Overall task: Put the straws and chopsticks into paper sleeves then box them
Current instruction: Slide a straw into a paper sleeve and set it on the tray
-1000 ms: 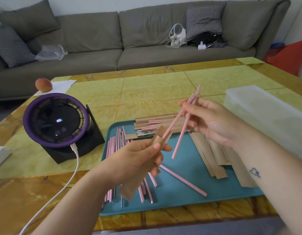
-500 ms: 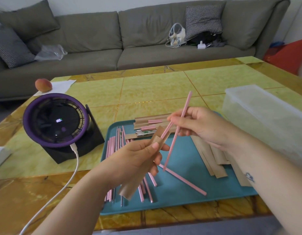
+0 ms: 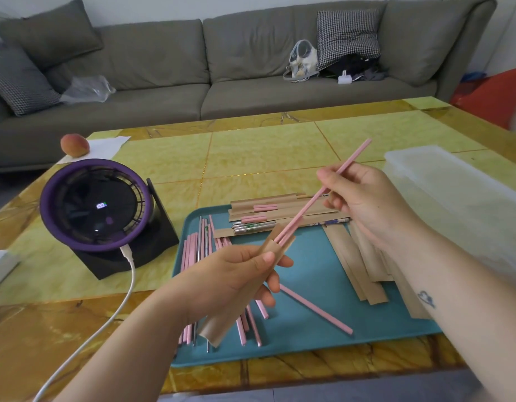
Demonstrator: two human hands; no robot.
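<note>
My left hand point(image 3: 236, 282) grips a brown paper sleeve point(image 3: 216, 329) held slanted above the teal tray point(image 3: 309, 340). My right hand point(image 3: 364, 198) pinches a pair of pink chopsticks point(image 3: 306, 207), and their lower tips sit inside the sleeve's open top. Loose pink chopsticks and metal straws point(image 3: 198, 248) lie on the tray's left side. One pink stick point(image 3: 317, 310) lies alone in the middle. Filled sleeves point(image 3: 268, 213) are stacked at the tray's far edge, and empty sleeves point(image 3: 355, 265) lie under my right forearm.
A translucent plastic box point(image 3: 465, 198) stands at the right of the tray. A purple fan point(image 3: 97, 204) with a white cable point(image 3: 111, 311) sits at the left. A peach point(image 3: 74, 145) rests on paper behind it. A grey sofa lies beyond the table.
My right hand brought the two pink chopsticks together and moved their tips into the sleeve's mouth, then rose to the right. My left hand kept the sleeve nearly still.
</note>
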